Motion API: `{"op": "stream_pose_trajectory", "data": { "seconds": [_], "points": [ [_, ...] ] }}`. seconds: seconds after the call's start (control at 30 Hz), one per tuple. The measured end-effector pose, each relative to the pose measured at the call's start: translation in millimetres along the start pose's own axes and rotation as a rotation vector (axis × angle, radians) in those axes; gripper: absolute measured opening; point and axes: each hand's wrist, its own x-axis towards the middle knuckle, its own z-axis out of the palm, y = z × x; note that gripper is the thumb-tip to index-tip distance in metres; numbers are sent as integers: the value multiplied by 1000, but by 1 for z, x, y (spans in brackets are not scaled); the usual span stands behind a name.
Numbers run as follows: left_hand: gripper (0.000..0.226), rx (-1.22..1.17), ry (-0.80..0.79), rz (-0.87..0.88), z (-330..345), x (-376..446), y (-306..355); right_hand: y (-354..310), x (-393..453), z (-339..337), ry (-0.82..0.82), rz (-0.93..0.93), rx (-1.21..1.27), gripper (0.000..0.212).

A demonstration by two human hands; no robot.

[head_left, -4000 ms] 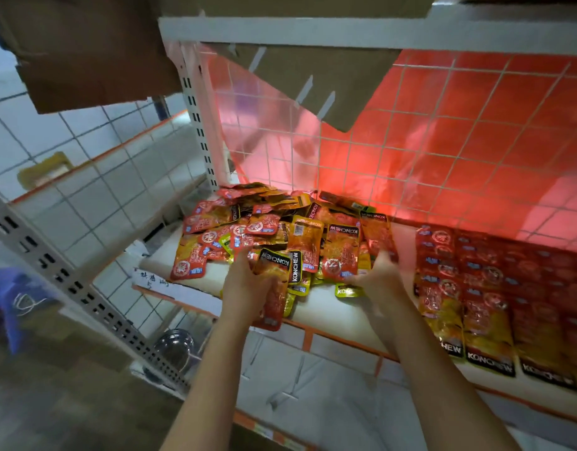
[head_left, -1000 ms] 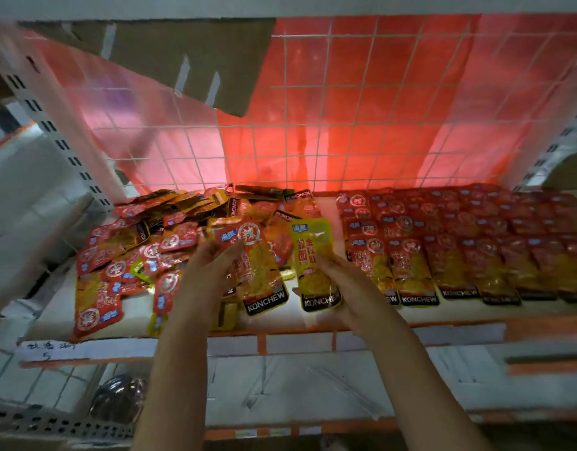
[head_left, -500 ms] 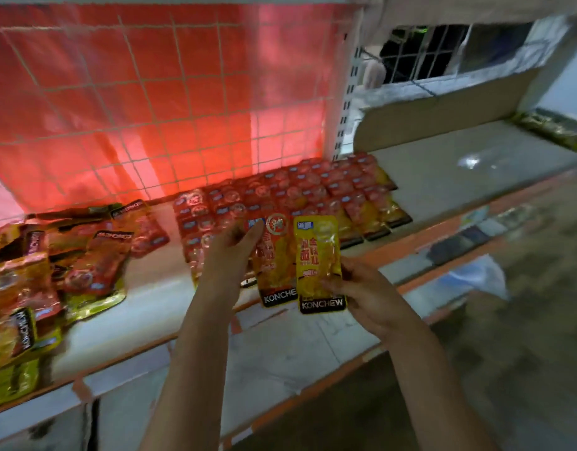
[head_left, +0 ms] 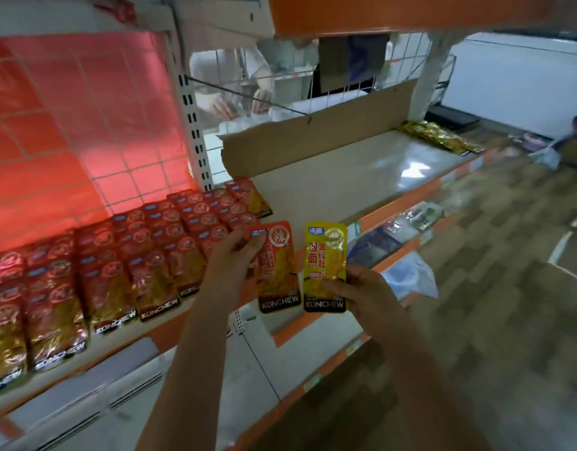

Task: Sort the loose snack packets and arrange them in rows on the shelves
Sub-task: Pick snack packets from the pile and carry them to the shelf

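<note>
My left hand (head_left: 234, 255) grips a red-orange KONCHEW packet (head_left: 278, 275) by its upper left edge, holding it upright in front of the shelf edge. My right hand (head_left: 357, 289) pinches a yellow KONCHEW packet (head_left: 326, 265) by its lower right side, just right of the red one. Both packets hang in the air, side by side. Rows of red packets (head_left: 124, 255) lie flat and overlapping on the white shelf (head_left: 339, 177) to the left, in front of a red wire-grid back panel.
The right half of the shelf is bare, backed by a cardboard sheet (head_left: 313, 138). Several gold packets (head_left: 440, 136) lie at its far right end. A perforated upright post (head_left: 191, 125) divides the bays. Another person's hands (head_left: 241, 104) work behind the grid. Lower shelves sit below.
My view has swung right, from the loose pile past the sorted rows to the bare shelf. Both hands have carried their packets along, each picked from the pile; the packets now sit slightly apart.
</note>
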Motion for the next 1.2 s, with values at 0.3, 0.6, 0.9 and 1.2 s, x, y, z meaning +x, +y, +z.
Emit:
{"op": "stream_pose_trajectory", "data": {
  "seconds": [0.3, 0.6, 0.9, 1.2],
  "points": [
    [6, 24, 100, -28, 37, 77, 5, -23, 93, -33, -128, 66, 48, 28],
    [16, 209, 213, -8, 24, 178, 7, -56, 198, -36, -310, 157, -71, 20],
    [25, 356, 232, 11, 7, 215, 18, -62, 254, -39, -355, 152, -214, 23],
    [22, 671, 302, 44, 8, 224, 18, -70, 292, -47, -500, 147, -299, 21]
  ]
}}
